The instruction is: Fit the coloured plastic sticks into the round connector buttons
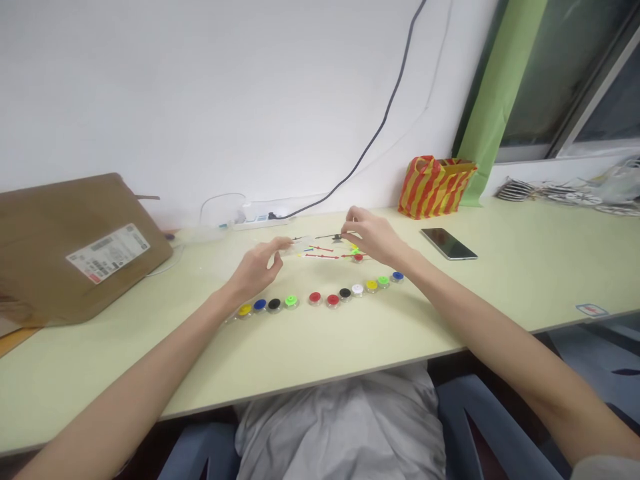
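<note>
My left hand [257,267] reaches in from the left, thumb and index finger apart, with its fingertips near a clear plastic piece [304,244]. Across from it, the fingers of my right hand [373,233] are pinched at a small black piece [337,238], beside a thin dark needle-like strip [324,237]. Between the hands lie slim red pointers [320,257]. Under my right hand sit small pieces with a red cap [357,258] and green and yellow tops. Nearer me runs a curved row of small clear discs with coloured caps, among them a red one [315,297] and a black one [345,293].
A brown parcel [60,247] with a label stands at the left. Along the wall are a white power strip [263,220] and a black cable [370,143]. To the right are a striped bag [437,188], a phone [449,244] and black-and-white discs [515,190].
</note>
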Available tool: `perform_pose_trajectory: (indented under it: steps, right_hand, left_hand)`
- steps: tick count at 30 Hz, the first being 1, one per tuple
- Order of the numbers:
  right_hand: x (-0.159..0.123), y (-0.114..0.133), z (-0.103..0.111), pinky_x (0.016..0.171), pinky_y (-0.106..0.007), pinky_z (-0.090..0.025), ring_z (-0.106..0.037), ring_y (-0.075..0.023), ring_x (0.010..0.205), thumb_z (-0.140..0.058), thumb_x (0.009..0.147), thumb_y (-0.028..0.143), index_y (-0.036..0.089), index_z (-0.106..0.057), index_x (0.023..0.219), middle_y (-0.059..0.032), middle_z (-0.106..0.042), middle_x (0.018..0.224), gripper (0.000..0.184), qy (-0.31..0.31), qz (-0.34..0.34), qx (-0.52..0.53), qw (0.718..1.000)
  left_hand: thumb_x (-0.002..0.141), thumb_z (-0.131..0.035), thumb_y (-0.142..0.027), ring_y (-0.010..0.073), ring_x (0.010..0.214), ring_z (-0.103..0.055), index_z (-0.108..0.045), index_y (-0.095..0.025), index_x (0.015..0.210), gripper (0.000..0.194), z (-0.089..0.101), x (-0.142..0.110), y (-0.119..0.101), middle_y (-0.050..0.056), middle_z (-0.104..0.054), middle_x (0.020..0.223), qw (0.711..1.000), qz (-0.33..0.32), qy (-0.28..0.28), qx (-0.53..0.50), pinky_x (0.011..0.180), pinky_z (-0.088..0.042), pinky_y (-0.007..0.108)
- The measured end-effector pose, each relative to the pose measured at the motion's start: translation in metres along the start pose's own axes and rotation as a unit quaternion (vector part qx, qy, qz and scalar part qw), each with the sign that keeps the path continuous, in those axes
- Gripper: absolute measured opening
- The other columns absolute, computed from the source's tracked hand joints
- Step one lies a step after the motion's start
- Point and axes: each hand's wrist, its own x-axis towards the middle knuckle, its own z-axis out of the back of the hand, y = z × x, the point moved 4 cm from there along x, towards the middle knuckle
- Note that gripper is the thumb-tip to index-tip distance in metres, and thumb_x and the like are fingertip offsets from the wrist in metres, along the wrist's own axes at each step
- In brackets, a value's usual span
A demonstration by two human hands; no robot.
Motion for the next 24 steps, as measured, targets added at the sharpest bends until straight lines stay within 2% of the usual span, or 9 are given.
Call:
perform_pose_trajectory:
  steps: [5, 9, 13, 17, 24]
  right_hand:
    - [0.0, 0.01, -0.003, 0.068, -0.032, -0.035, -0.06, -0.0216, 0.091, -0.046, 0.105, 0.026, 0.021, -0.073, 0.096, -0.0095, -0.066, 0.102, 0.029, 0.012, -0.002, 0.01, 1.0]
    - [0.0, 0.019, -0.01, 0.067, -0.03, -0.034, -0.059, -0.0183, 0.082, -0.046, 0.106, 0.029, 0.022, -0.074, 0.097, -0.0066, -0.067, 0.095, 0.03, 0.007, 0.003, 0.035, 0.999]
    - [-0.001, 0.029, -0.015, 0.065, -0.028, -0.034, -0.057, -0.0162, 0.078, -0.045, 0.107, 0.029, 0.022, -0.073, 0.098, -0.0057, -0.064, 0.093, 0.031, -0.042, 0.024, 0.067, 0.997]
    - [-0.002, 0.04, -0.013, 0.067, -0.027, -0.039, -0.057, -0.0147, 0.076, -0.046, 0.107, 0.027, 0.02, -0.072, 0.1, -0.0056, -0.062, 0.093, 0.027, -0.106, 0.047, 0.112, 0.987]
    - [-0.005, 0.053, -0.012, 0.07, -0.028, -0.045, -0.065, -0.016, 0.079, -0.049, 0.107, 0.028, 0.022, -0.07, 0.098, -0.0051, -0.071, 0.088, 0.024, -0.19, 0.09, 0.132, 0.969]
  left_hand:
    - [0.096, -0.041, -0.016, 0.0233, 0.116, -0.066, -0.062, -0.024, 0.132, 0.043, -0.003, 0.0, -0.007, 0.004, -0.071, 0.131, 0.998, -0.047, 0.013, 0.049, 0.102, -0.051, 0.039]
    - [0.095, -0.04, -0.013, 0.024, 0.11, -0.066, -0.056, -0.023, 0.142, 0.051, -0.006, 0.001, -0.016, 0.006, -0.071, 0.13, 0.995, -0.074, 0.026, 0.062, 0.099, -0.051, 0.04]
    - [0.089, -0.039, -0.003, 0.0236, 0.109, -0.065, -0.045, -0.025, 0.152, 0.068, -0.011, 0.0, -0.024, 0.006, -0.07, 0.129, 0.993, -0.096, 0.041, 0.051, 0.096, -0.051, 0.039]
    - [0.08, -0.038, 0.005, 0.0237, 0.115, -0.063, -0.042, -0.024, 0.154, 0.08, -0.013, -0.001, -0.033, 0.008, -0.067, 0.132, 0.992, -0.107, 0.055, 0.035, 0.099, -0.05, 0.039]
    - [0.081, -0.047, -0.001, 0.0252, 0.118, -0.06, -0.033, -0.025, 0.157, 0.08, -0.009, -0.002, -0.049, 0.009, -0.063, 0.133, 0.989, -0.131, 0.068, 0.023, 0.103, -0.046, 0.041]
